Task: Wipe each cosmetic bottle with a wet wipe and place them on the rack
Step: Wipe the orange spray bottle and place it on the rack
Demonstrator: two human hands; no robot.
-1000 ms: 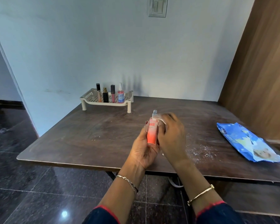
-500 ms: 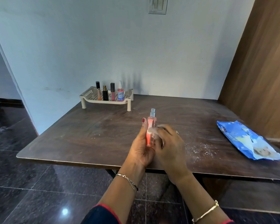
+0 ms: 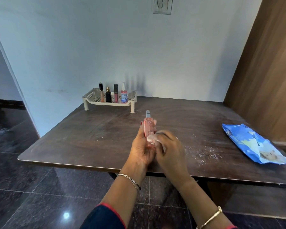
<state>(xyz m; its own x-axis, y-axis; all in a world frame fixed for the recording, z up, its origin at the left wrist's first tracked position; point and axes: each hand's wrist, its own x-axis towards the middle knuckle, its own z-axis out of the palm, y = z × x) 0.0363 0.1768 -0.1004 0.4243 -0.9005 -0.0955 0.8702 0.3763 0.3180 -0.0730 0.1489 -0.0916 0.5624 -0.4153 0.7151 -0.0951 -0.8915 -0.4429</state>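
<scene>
Left hand [image 3: 143, 146] was gripping the pink spray bottle [image 3: 148, 128] upright over the near part of the table [image 3: 89, 139], right hand [image 3: 169, 148] pressed up against it, pinching a wet wipe [image 3: 151, 138] on the bottle's lower half. Rack [image 3: 109, 100] sat at the far edge with four bottles on it, blue wipes pack [image 3: 253, 144] off to the right

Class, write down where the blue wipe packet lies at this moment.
In the head view the blue wipe packet lies flat on the table, far right, right of the right hand and near the wooden panel.

Bare table [image 3: 92, 134] stretches unobstructed toward rack [image 3: 96, 98].
</scene>
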